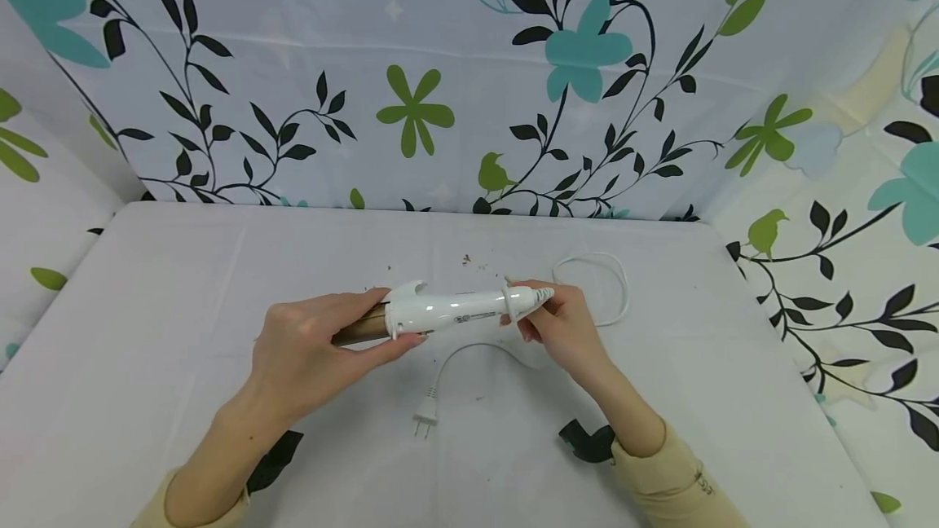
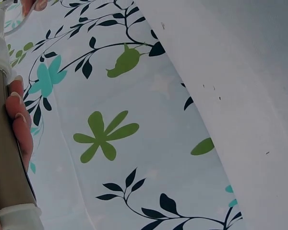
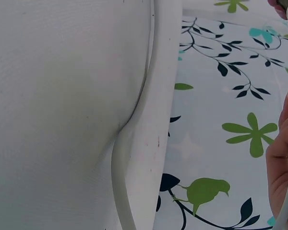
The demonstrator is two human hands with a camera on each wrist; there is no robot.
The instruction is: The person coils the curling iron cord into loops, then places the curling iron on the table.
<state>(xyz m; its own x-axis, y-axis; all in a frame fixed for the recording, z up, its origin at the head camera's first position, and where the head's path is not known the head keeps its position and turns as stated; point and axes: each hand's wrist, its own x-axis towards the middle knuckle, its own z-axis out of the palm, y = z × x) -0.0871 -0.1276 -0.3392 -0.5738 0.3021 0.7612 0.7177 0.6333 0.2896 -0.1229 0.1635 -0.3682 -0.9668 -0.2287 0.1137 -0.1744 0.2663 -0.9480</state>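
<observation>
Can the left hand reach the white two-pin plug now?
Likely yes, once the left hand releases the long brown-and-white appliance: the plug lies uncovered on the white tabletop.

- Hands: two, one left hand (image 1: 315, 339) and one right hand (image 1: 561, 320).
- Beige sleeves (image 1: 675, 475): two, one per arm.
- Black pieces (image 1: 587, 442) beside the wrists: two.
- White-and-brown appliance (image 1: 449, 310): one.
- White plug (image 1: 425, 411): one, with two prongs (image 1: 418, 429).
- White cord (image 1: 477, 344): two stretches in the head view, one ending at the plug, one looped; whether they join cannot be seen.
- White table (image 1: 183, 349): one.
- Patterned cloth (image 1: 455, 47): three faces, one behind the table, one on either side.
- Green birds (image 1: 765, 232) printed there: two in the head view.
- Small dark specks (image 1: 466, 260): several, too tiny to count.
</observation>
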